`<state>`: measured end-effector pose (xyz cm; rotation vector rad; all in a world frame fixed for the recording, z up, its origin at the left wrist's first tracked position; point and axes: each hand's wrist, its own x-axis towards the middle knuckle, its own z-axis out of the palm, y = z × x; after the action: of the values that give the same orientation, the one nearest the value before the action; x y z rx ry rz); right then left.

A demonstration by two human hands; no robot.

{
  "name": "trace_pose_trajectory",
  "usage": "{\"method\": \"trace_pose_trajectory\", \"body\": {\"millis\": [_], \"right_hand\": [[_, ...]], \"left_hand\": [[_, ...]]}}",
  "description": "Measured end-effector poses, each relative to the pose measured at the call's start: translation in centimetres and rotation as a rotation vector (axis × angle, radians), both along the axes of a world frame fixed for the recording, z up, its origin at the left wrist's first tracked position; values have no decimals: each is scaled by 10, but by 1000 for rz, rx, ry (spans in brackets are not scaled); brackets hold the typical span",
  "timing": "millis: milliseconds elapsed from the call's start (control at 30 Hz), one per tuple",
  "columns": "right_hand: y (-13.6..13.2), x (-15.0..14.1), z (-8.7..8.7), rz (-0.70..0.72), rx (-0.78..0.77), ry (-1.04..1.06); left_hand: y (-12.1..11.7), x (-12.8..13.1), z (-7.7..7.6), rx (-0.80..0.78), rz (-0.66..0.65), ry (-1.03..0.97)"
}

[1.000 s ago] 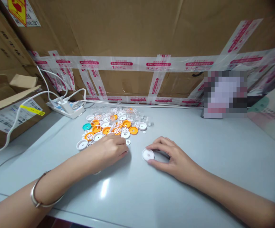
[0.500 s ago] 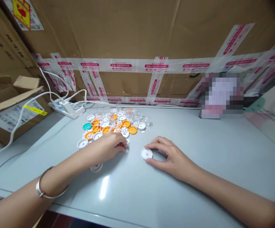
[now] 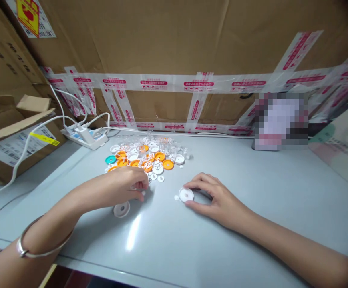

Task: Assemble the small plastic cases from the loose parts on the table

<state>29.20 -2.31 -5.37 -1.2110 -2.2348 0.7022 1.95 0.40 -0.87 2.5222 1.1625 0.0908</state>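
Nearest, a white cup (image 3: 118, 209) with a hole in its middle lies on the desk (image 3: 236, 256), more exposed than half a second ago because the left hand (image 3: 124, 185) has drawn back to the left. That hand's thumb and fingers curl at a small white piece (image 3: 143, 193); I cannot tell whether its grip is closed on it. The right hand (image 3: 211, 195) has stayed put, its grip clamped by thumb and fingers on opposite edges of a white round part (image 3: 186, 195) at the desk's middle. This part is shallow, with a raised rim and a small pale centre. Just beside its left edge there is now a little white disc (image 3: 176, 197). Beyond, small discs (image 3: 161, 179) stand uncovered before the pile (image 3: 159, 156) of white, orange, teal and clear pieces.
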Motion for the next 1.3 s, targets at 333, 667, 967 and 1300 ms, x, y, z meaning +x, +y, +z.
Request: {"method": "trace_pose_trajectory", "body": {"millis": [333, 667, 967, 1300], "right_hand": [[1, -1, 0, -1, -4, -12], [0, -1, 1, 10, 25, -3], [1, 0, -3, 22, 62, -2], [1, 0, -2, 19, 42, -6]], "left_hand": [[1, 0, -8, 45, -19, 39], [-13, 47, -26, 453, -192, -268], [-6, 62, -54, 660, -368, -268], [-7, 61, -56, 605, -355, -277]]}}
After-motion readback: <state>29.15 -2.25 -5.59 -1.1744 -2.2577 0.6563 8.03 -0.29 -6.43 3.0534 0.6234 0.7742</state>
